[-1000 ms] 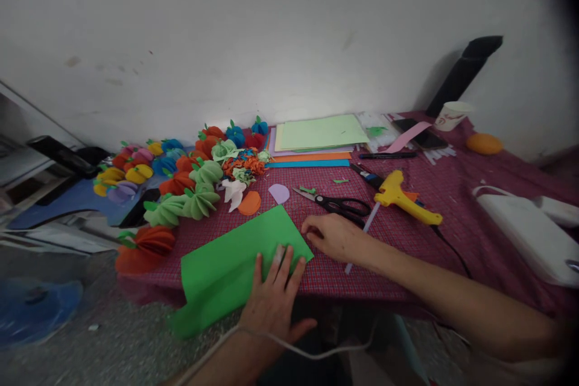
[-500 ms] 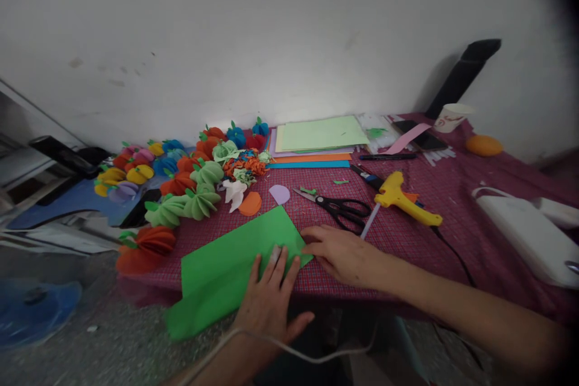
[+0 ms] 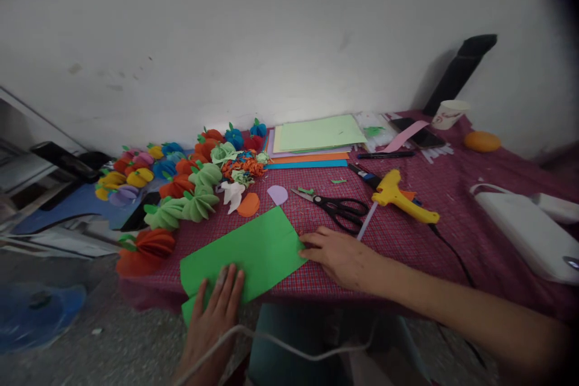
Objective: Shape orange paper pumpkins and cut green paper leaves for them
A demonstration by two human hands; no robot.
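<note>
A sheet of green paper (image 3: 257,247), folded over, lies at the table's front edge, and its lower left corner sticks out past the edge. My left hand (image 3: 216,310) rests flat on the lower left part of the paper, fingers stretched out, with tape or a bandage around one finger. At the paper's right end, my right hand (image 3: 337,253) has its fingers bent and closed on the edge. Beyond the right hand lie black-handled scissors (image 3: 341,208) with the blades apart. To their right is a yellow glue gun (image 3: 402,199) with a glue stick in it.
Paper pumpkins (image 3: 196,202) in several colours crowd the table's left side. Behind are stacked coloured sheets (image 3: 316,136), a pen (image 3: 384,155), a phone (image 3: 423,136) and a paper cup (image 3: 450,113). A white device (image 3: 527,232) sits at right. A white cable (image 3: 289,350) hangs in front.
My left hand has slid left and toward me across the green paper, and the folded flap's overhanging corner has shifted. The right hand stays at the right edge.
</note>
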